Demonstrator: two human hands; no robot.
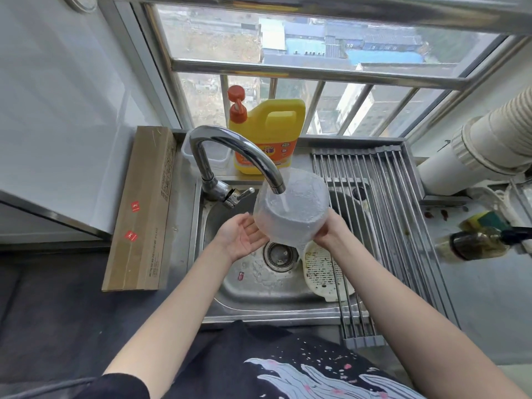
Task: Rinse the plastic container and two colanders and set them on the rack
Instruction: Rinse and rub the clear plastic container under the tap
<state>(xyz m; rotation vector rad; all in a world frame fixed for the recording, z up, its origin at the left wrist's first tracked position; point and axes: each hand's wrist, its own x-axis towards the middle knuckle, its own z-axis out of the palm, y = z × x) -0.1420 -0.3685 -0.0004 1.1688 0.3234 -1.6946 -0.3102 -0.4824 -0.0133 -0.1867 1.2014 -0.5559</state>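
A clear plastic container (292,208) is held over the steel sink (253,286), tilted with its mouth toward the tap (233,156); water runs into it. My right hand (331,228) grips its right side. My left hand (241,236) is open, palm up, touching the container's lower left edge. A cream colander (322,272) lies in the sink's right part, partly under the roll-up rack (383,220). A second colander is not in view.
A yellow detergent jug (267,133) stands behind the tap. A long cardboard box (141,208) lies left of the sink. On the right counter are a sponge (480,221) and a dark bottle (475,243). A white duct (489,145) runs at upper right.
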